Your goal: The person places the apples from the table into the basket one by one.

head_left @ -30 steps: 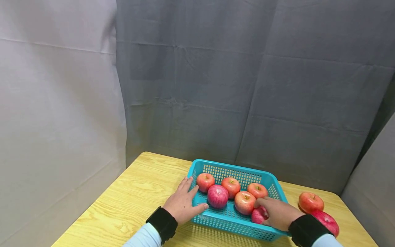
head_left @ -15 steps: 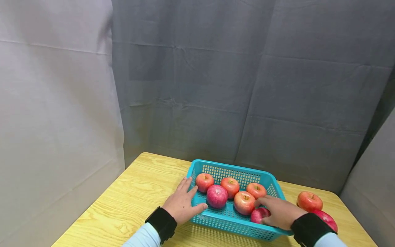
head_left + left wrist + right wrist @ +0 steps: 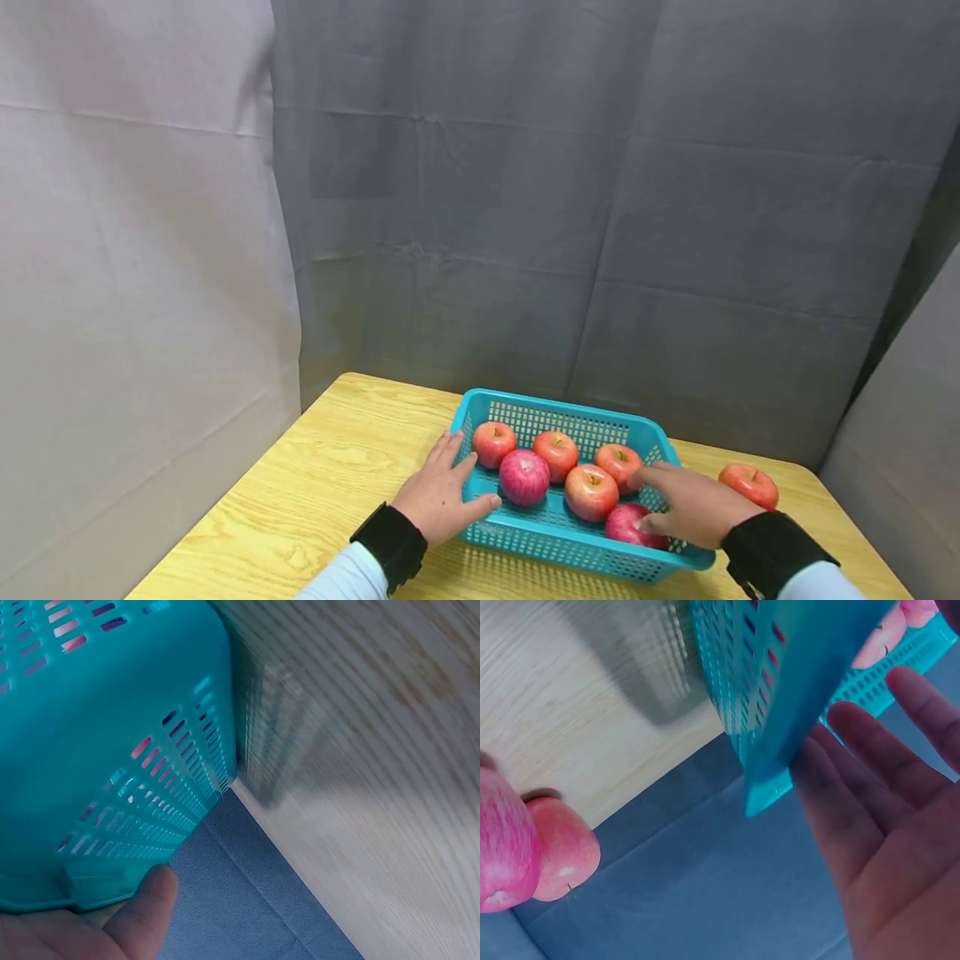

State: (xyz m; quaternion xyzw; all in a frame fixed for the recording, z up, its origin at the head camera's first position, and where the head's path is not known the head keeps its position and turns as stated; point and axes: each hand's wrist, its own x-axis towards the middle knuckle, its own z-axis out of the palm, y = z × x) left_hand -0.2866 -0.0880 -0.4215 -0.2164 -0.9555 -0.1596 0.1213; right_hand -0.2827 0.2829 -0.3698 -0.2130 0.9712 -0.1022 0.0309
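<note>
A turquoise plastic basket (image 3: 566,403) stands on the table with several red apples in it, among them a stem-up apple (image 3: 591,493) and a magenta apple (image 3: 524,478). My left hand (image 3: 438,500) rests at the basket's left end, fingers spread along the rim and thumb over the front corner. In the left wrist view one fingertip (image 3: 159,881) shows by the rim. Over the right end is my right hand (image 3: 697,500), fingers extended. Its thumb overlaps a deep pink apple (image 3: 624,523) in the front right corner. In the right wrist view the fingers reach across the rim, palm bare.
An orange-red apple (image 3: 750,485) lies on the wooden table (image 3: 330,467) right of the basket. Beside it in the right wrist view sits a magenta apple (image 3: 506,844), mostly hidden by the right wrist from the head. Grey cloth (image 3: 465,208) hangs behind the table.
My right hand has let go of the deep pink apple in the front right corner, its fingers straightening and lifting slightly back and rightward. The left hand has stayed at the rim.
</note>
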